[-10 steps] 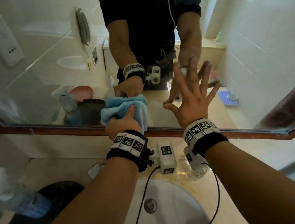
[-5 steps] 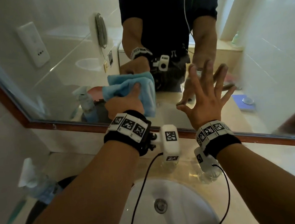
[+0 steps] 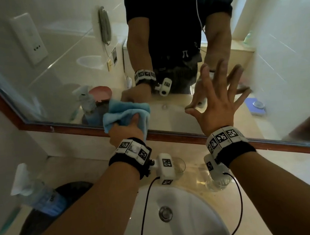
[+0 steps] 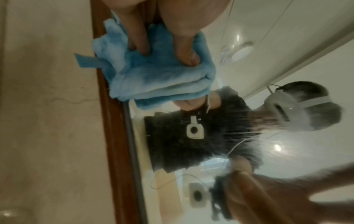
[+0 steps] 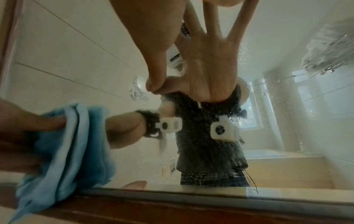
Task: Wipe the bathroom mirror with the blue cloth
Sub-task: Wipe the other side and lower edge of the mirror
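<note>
The blue cloth (image 3: 128, 113) is bunched up and pressed on the bathroom mirror (image 3: 63, 74) at its lower brown wooden frame (image 3: 67, 127). My left hand (image 3: 128, 125) grips it, thumb and fingers dug into the folds. In the left wrist view the blue cloth (image 4: 153, 75) overlaps the frame (image 4: 114, 136), with my left hand (image 4: 164, 50) on top. My right hand (image 3: 215, 92) is to the right, fingers spread, its fingertips on the glass. The right wrist view shows my right hand (image 5: 151, 50) meeting its reflection, with the blue cloth (image 5: 76, 144) at lower left. Streaks show on the mirror (image 4: 277, 151).
A white sink basin (image 3: 193, 226) lies under my arms, and two clear glasses (image 3: 178, 165) (image 3: 217, 183) stand behind it on the counter. A spray bottle (image 3: 36, 192) stands at the left beside a dark round object (image 3: 32, 226). Black cables hang from both wrist cameras.
My left hand rubbed the cloth up the glass, then back down and slightly left to the bottom frame. My right hand stayed spread on the mirror. The head view shifted.
</note>
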`<state>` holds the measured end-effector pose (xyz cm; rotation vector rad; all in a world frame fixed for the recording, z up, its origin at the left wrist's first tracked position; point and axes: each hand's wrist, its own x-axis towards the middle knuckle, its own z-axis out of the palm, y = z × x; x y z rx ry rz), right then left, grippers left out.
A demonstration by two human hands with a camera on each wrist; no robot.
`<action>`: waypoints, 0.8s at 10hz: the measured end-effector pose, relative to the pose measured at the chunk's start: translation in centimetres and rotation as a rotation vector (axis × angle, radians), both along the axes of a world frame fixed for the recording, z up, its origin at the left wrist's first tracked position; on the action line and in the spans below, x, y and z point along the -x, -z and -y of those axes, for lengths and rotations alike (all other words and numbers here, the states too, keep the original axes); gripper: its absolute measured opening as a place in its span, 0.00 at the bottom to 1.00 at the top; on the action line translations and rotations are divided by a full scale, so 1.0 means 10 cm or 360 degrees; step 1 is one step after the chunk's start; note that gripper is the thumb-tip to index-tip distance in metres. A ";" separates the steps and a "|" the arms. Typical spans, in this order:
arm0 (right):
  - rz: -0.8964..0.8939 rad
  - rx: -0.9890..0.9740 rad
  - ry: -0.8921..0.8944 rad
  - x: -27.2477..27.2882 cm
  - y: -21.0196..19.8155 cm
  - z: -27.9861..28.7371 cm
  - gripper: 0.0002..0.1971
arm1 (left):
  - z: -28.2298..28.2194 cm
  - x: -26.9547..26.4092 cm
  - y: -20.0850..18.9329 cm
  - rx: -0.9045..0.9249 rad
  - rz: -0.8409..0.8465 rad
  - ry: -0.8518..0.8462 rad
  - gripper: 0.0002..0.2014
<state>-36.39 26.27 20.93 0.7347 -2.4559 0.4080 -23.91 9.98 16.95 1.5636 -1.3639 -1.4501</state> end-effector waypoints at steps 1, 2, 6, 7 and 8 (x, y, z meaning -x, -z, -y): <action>-0.0017 0.0015 -0.0070 -0.03 -0.03 0.03 0.60 | 0.02 0.00 0.00 -0.0219 -0.0309 -0.0213 0.27; -0.0053 0.0029 -0.0073 0.00 -0.01 0.02 0.60 | 0.07 0.01 0.00 -0.0121 -0.0123 -0.0013 0.28; -0.0312 -0.0139 -0.0335 -0.40 -0.21 0.49 0.58 | 0.70 -0.29 0.06 0.0087 0.0125 -0.0021 0.32; -0.0398 -0.0127 -0.0476 -0.56 -0.33 0.84 0.55 | 0.90 -0.36 0.05 0.0068 0.0132 -0.0050 0.35; -0.0467 -0.0102 -0.0525 -0.65 -0.40 1.14 0.48 | 1.04 -0.42 0.06 0.0071 0.0160 -0.0046 0.36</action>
